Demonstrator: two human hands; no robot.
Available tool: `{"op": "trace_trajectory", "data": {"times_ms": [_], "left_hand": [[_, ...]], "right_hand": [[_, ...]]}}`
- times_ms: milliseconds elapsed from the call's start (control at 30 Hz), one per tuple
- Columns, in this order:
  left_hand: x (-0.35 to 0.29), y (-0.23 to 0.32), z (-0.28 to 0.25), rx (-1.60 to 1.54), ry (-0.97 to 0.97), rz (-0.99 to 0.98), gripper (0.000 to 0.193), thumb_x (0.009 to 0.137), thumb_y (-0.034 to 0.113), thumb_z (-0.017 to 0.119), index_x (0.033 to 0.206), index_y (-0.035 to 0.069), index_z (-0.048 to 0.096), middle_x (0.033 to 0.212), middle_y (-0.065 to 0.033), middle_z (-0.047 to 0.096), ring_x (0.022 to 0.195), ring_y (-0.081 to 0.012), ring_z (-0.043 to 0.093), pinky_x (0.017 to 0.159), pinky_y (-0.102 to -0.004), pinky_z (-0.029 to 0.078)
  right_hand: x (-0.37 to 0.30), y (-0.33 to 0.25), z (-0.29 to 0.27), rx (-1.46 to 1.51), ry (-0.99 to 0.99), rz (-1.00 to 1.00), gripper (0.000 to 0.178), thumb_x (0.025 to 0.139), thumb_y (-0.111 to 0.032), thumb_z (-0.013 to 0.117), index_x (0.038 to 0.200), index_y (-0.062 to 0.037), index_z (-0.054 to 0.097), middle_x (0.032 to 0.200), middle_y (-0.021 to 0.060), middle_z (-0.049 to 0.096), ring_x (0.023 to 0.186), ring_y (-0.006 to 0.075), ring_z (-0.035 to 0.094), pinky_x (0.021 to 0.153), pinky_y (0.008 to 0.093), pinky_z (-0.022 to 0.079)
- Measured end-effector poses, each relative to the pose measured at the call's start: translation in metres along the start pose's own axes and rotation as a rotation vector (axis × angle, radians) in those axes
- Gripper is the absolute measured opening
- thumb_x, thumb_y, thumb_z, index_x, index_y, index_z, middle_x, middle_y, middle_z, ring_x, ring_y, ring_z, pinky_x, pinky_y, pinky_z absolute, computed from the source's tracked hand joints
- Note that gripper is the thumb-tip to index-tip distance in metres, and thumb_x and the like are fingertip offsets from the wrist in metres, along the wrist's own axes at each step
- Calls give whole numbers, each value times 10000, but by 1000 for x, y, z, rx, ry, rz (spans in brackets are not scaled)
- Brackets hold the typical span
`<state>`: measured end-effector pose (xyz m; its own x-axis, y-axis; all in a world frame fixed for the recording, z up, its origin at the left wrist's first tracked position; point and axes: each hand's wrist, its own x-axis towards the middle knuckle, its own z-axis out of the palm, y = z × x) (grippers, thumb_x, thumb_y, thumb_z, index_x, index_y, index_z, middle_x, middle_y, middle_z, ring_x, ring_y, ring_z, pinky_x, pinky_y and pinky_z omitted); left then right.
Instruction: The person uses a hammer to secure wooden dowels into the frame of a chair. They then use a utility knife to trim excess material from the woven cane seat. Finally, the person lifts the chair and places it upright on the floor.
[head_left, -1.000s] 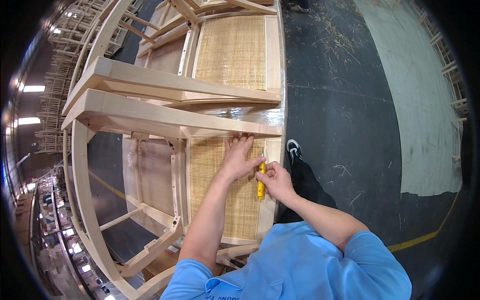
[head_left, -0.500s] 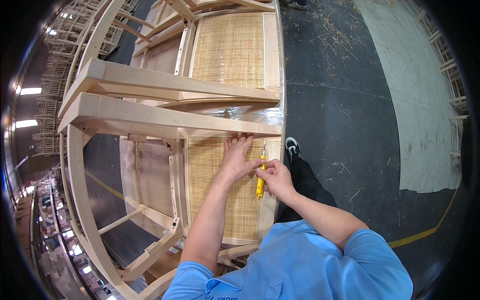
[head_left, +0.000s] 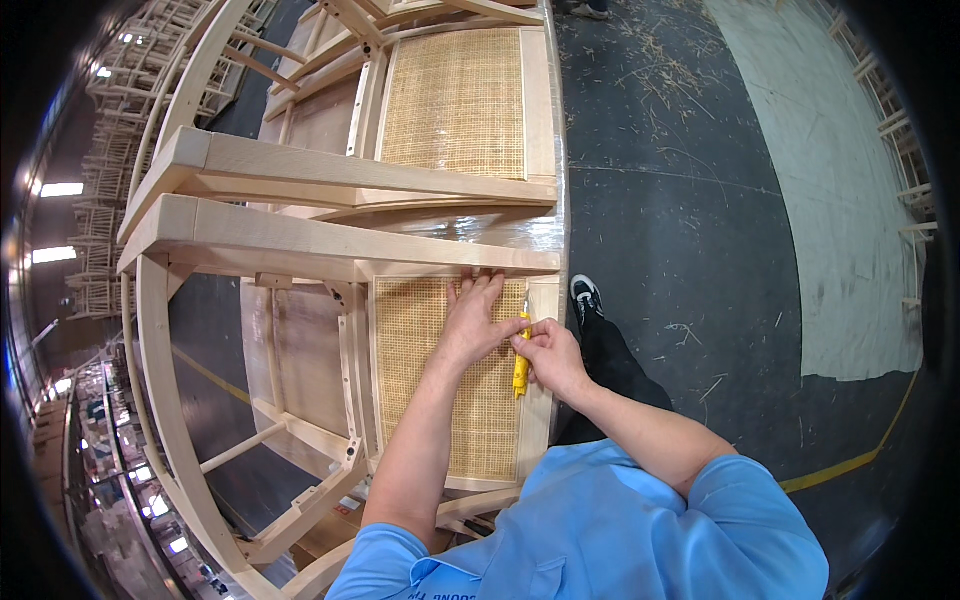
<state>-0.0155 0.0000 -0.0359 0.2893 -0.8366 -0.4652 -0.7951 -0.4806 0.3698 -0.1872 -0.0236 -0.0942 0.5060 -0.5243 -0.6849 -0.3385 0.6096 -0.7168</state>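
Observation:
A pale wooden chair frame (head_left: 300, 236) lies in front of me, with a woven cane panel (head_left: 412, 360) set into it. My left hand (head_left: 474, 322) rests on that panel, fingers stretched toward the far wooden rail and thumb against a yellow utility knife (head_left: 521, 368). Fingers of my right hand (head_left: 553, 356) pinch the knife at the panel's right edge, beside the bare wooden strip (head_left: 535, 420). The knife's narrow tip points away from me, along the seam between cane and wood. Whether the blade touches the cane is too small to tell.
Beyond it lies a second chair frame with a cane panel (head_left: 455, 100). Both rest on a surface wrapped in clear film (head_left: 480, 228). Cane scraps (head_left: 660, 60) litter the dark floor on the right, near a pale sheet (head_left: 830, 250). Chair frames (head_left: 110, 180) are stacked at the far left.
The view has shifted very slightly. Both hands and the knife keep almost the same place on the cane panel.

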Motion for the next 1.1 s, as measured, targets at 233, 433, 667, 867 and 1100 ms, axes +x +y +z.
{"op": "trace_trajectory", "data": {"times_ms": [233, 433, 667, 867, 1100], "left_hand": [[0, -2, 1, -42, 14, 12, 993, 865, 513, 852, 1610, -11, 455, 1624, -259, 477, 1622, -430, 254, 1337, -594, 49], [1, 0, -3, -63, -14, -9, 991, 838, 501, 863, 1610, 19, 470, 1651, -253, 453, 1616, -425, 273, 1330, -597, 76], [2, 0, -2, -36, -22, -20, 1009, 830, 506, 872, 1614, 19, 465, 1662, -255, 438, 1629, -416, 250, 1334, -591, 63], [1, 2, -3, -40, -41, -15, 1028, 827, 492, 885, 1612, -10, 450, 1657, -255, 435, 1631, -437, 219, 1339, -582, 41], [2, 5, -4, -6, -57, -18, 988, 852, 459, 874, 1627, 24, 442, 1681, -245, 410, 1636, -404, 223, 1342, -567, 22]], "right_hand": [[1, -8, -2, -42, -24, 36, 332, 970, -248, 804, 1062, 10, 616, 853, 92, 722, 600, 171, 697, 499, 332, 556], [-2, -15, -1, -57, -22, 63, 345, 971, -255, 802, 1045, 17, 604, 826, 112, 711, 575, 194, 700, 468, 349, 559], [-7, -18, -1, -63, -16, 54, 361, 962, -259, 812, 1050, 24, 606, 841, 123, 725, 575, 197, 703, 457, 346, 556], [-9, -17, -3, -92, -16, 48, 374, 953, -268, 823, 1041, 19, 600, 832, 115, 719, 584, 195, 707, 464, 346, 576], [-10, -9, -3, -115, -5, 40, 387, 929, -272, 847, 1024, 5, 594, 828, 99, 713, 599, 205, 704, 507, 360, 570]]}}
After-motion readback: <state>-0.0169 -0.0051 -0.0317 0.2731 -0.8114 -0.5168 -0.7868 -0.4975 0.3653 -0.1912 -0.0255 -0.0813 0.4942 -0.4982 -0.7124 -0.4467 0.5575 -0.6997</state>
